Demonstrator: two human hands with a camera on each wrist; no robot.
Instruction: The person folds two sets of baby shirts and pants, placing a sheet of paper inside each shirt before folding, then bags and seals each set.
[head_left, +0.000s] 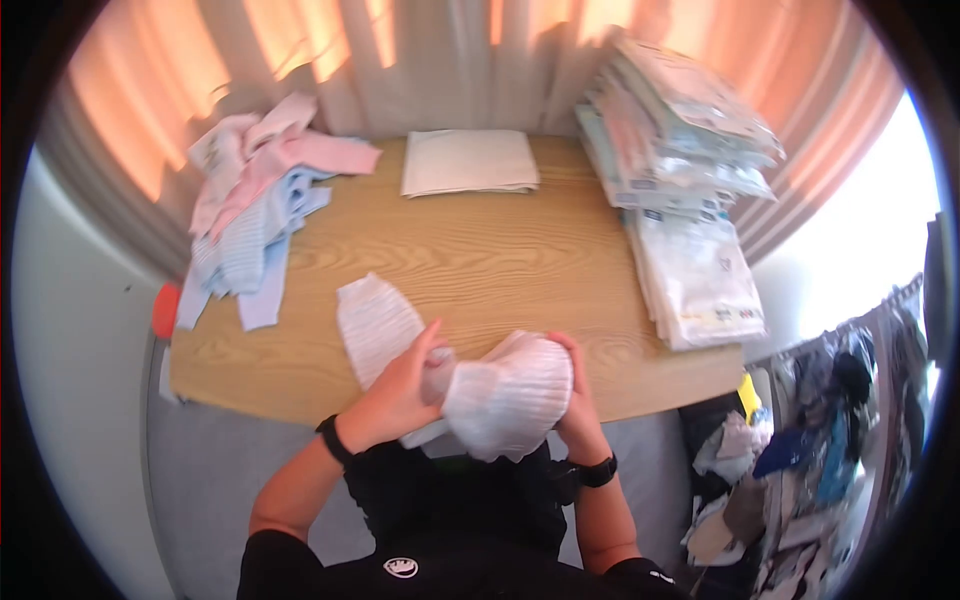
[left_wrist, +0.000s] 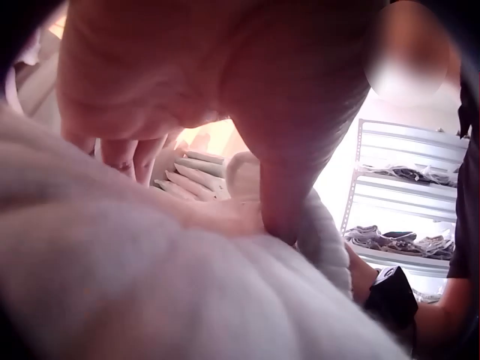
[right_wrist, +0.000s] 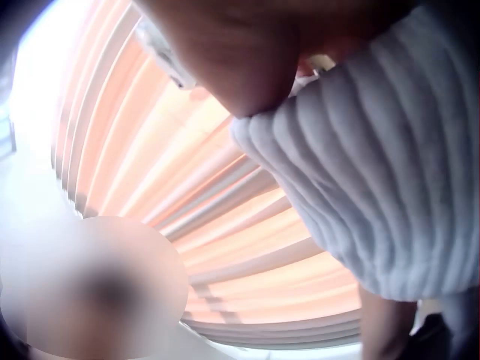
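A white ribbed knit garment (head_left: pixel 510 395) is bunched between both hands at the table's near edge. Its ribs show close up in the right wrist view, where the ribbed fabric (right_wrist: pixel 375 172) hangs from the hand. My left hand (head_left: pixel 410 385) grips the garment's left side; in the left wrist view the thumb (left_wrist: pixel 281 202) presses down on the cloth. At the other side, my right hand (head_left: pixel 578 405) holds the bunched edge, its fingers partly hidden behind the fabric. A pale ribbed length of knit (head_left: pixel 378 325) lies on the table just beyond the left hand.
Pink and blue knit clothes (head_left: pixel 250 200) lie heaped at the table's (head_left: pixel 470 250) left. A folded white cloth (head_left: pixel 470 162) is at the back. Bagged garments (head_left: pixel 690 170) are stacked high on the right. Beyond the table's right side stands a rack of clothes (head_left: pixel 810 430).
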